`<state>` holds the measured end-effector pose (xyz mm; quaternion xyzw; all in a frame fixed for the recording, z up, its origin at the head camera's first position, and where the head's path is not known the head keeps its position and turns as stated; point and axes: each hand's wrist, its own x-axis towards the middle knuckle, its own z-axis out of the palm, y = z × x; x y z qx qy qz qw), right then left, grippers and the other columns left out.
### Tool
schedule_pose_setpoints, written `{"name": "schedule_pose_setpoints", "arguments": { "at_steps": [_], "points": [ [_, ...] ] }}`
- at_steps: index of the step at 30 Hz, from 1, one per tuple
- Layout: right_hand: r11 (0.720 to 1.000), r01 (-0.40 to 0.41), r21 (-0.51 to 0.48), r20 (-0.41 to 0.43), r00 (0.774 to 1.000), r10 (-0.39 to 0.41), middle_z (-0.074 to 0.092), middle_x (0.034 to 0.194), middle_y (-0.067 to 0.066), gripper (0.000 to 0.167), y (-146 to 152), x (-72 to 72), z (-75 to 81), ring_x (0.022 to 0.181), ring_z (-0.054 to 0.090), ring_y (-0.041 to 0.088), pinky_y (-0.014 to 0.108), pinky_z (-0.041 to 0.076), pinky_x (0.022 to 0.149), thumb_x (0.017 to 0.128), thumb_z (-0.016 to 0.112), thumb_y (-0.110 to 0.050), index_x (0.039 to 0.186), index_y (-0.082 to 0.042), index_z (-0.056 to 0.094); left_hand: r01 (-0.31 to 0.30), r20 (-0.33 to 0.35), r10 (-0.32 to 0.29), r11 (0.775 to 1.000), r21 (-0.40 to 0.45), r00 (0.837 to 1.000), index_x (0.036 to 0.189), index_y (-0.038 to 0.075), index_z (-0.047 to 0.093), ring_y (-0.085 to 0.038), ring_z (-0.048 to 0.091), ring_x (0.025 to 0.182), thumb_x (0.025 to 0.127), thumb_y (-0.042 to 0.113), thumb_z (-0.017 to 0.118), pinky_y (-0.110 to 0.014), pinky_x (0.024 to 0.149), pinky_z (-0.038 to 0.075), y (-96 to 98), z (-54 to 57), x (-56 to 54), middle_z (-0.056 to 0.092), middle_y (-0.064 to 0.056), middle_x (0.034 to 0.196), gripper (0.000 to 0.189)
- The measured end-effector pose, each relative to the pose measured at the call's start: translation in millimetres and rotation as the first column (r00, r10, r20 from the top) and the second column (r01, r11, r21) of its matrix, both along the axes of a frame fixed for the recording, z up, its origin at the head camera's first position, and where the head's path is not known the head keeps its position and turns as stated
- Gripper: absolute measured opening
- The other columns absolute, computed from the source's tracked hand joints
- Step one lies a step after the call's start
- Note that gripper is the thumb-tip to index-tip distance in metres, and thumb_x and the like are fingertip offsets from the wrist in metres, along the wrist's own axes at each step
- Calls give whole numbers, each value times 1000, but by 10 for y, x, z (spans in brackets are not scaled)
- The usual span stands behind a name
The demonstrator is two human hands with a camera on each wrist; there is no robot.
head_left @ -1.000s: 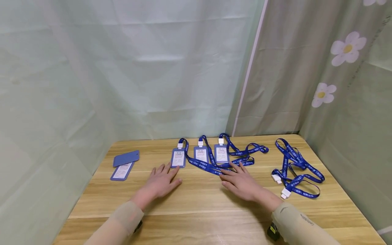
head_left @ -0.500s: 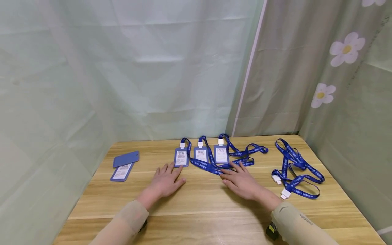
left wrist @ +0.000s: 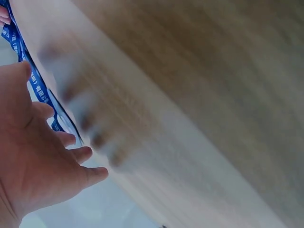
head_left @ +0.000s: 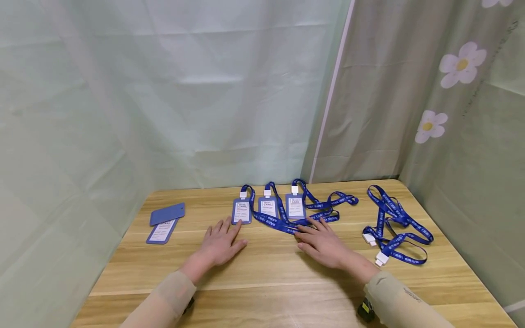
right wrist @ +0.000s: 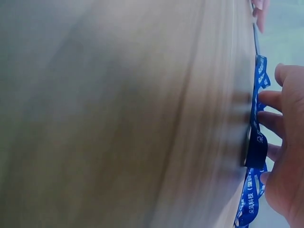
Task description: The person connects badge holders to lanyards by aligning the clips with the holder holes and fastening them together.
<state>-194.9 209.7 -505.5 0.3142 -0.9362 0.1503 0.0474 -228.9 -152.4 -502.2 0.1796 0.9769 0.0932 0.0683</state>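
Observation:
My left hand (head_left: 220,245) lies palm down with its fingers spread, its index fingertip at the lower edge of the leftmost badge holder (head_left: 241,211). That holder is blue with a white printed card and a white clip on a blue lanyard. Two similar badge holders, a middle one (head_left: 268,207) and a right one (head_left: 295,206), lie in a row beside it. My right hand (head_left: 321,243) is also flat with spread fingers, its fingertips at the blue lanyard straps (head_left: 279,224). In the right wrist view the fingers reach to the lanyard (right wrist: 258,142). Neither hand grips anything.
Two loose blue badge holders (head_left: 168,214) overlap at the table's left, the upper one face down. On the right lie tangled blue lanyards (head_left: 395,223) with white clips (head_left: 382,258). The wooden table (head_left: 262,291) ends at a hanging curtain (head_left: 229,114).
The left hand and the leftmost badge holder have shifted slightly right, and the holder now stands straighter in the row. The right hand has stayed in place.

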Motion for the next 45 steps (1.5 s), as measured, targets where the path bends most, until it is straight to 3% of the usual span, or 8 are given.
{"name": "schedule_pose_setpoints", "arguments": {
  "at_steps": [7, 13, 18, 26, 36, 42, 45],
  "points": [
    [1000, 22, -19, 13, 1000, -21, 50, 154, 9, 50, 118, 49, 49, 149, 28, 42, 65, 12, 120, 108, 47, -48, 145, -16, 61, 45, -45, -45, 999, -15, 998, 164, 22, 25, -47, 18, 151, 104, 63, 41, -69, 119, 12, 31, 105, 79, 17, -21, 168, 75],
    [999, 53, -7, -5, 999, -53, 50, 154, 9, 47, 277, 93, 107, 149, 30, 43, 66, 14, 120, 104, 58, -40, 145, -17, 61, 142, -68, -144, 989, -30, 987, 164, 24, 25, -44, 16, 153, 103, 65, 38, -66, 120, 12, 136, 202, 204, 16, -16, 169, 74],
    [995, 97, -3, -18, 995, -97, 53, 152, 10, 48, 475, 119, 136, 148, 31, 44, 67, 13, 119, 101, 65, -36, 146, -17, 60, 246, -61, -248, 969, -37, 967, 164, 24, 24, -41, 14, 154, 104, 64, 38, -65, 120, 10, 268, 259, 292, 14, -14, 170, 73],
    [986, 168, 10, 0, 986, -168, 53, 151, 13, 51, 864, 176, 222, 148, 28, 46, 67, 14, 118, 99, 69, -31, 145, -13, 60, 405, -61, -409, 912, -68, 911, 165, 25, 21, -40, 12, 155, 105, 63, 37, -64, 121, 9, 490, 308, 453, 13, -14, 170, 73],
    [977, 206, 51, -55, 978, -203, 55, 148, 16, 45, 1332, 229, 286, 144, 32, 50, 74, 23, 112, 93, 77, -17, 137, -17, 68, 553, -53, -557, 830, -77, 829, 165, 27, 19, -37, 12, 155, 104, 66, 33, -63, 121, 11, 805, 305, 669, 11, -12, 171, 74],
    [982, 175, 64, -107, 980, -168, 58, 145, 17, 27, 1512, 227, 341, 141, 38, 50, 72, 29, 110, 88, 78, -4, 110, -20, 80, 616, -68, -624, 780, -113, 778, 166, 31, 15, -36, 13, 155, 103, 69, 29, -63, 121, 12, 1085, 285, 737, 11, -10, 171, 75],
    [985, 158, 62, -117, 982, -150, 59, 143, 17, 29, 1557, 216, 353, 140, 40, 50, 70, 30, 110, 86, 76, 2, 99, -23, 81, 638, -60, -648, 759, -128, 759, 165, 33, 13, -34, 11, 156, 102, 71, 26, -61, 122, 11, 1246, 281, 772, 10, -9, 171, 75]
  ]
}}
